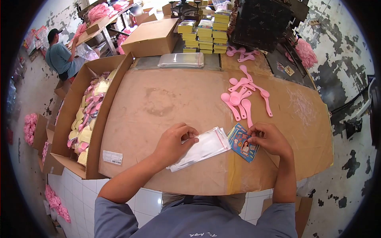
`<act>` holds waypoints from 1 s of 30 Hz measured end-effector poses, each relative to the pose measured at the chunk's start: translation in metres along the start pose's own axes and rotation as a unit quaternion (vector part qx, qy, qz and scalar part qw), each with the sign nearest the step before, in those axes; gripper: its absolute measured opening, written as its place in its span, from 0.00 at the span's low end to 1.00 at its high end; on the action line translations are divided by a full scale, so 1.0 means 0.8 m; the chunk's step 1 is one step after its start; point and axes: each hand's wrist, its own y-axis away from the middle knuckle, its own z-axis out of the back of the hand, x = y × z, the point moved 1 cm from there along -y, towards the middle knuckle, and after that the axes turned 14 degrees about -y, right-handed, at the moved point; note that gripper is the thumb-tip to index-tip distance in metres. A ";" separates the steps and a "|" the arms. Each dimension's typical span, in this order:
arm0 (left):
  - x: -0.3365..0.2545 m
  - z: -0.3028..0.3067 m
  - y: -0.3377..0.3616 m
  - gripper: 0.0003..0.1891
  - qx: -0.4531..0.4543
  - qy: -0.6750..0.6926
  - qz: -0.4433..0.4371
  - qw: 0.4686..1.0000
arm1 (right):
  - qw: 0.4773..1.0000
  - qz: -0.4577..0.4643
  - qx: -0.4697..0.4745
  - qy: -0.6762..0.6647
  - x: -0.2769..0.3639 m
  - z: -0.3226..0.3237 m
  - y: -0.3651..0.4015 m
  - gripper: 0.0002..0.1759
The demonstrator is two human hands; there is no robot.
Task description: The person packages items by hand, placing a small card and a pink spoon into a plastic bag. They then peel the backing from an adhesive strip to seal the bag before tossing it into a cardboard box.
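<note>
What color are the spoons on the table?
The spoons are plain pink, seen in the head view.

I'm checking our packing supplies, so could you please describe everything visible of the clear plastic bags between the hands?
The clear, glossy plastic bags lie flat and slanted in a slightly uneven stack on brown cardboard. They look thin and empty, with a narrow red line near the right end. The left hand's fingertips appear to touch their upper edge.
</note>
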 end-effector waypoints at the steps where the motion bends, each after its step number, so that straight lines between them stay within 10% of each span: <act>1: 0.000 0.001 0.000 0.10 0.008 0.005 0.012 1.000 | 1.000 0.005 -0.002 0.004 -0.001 0.000 0.000 0.12; 13: -0.003 -0.005 -0.001 0.05 -0.042 -0.036 -0.036 0.998 | 0.963 0.252 0.065 -0.063 0.031 -0.084 -0.018 0.08; 22: -0.006 0.011 -0.004 0.08 -0.028 0.388 0.054 0.920 | 0.979 0.197 0.051 0.015 0.027 -0.090 -0.015 0.13; 30: -0.005 0.005 0.002 0.11 0.105 0.391 0.064 0.912 | 0.932 0.127 -0.153 -0.303 0.015 -0.091 -0.020 0.17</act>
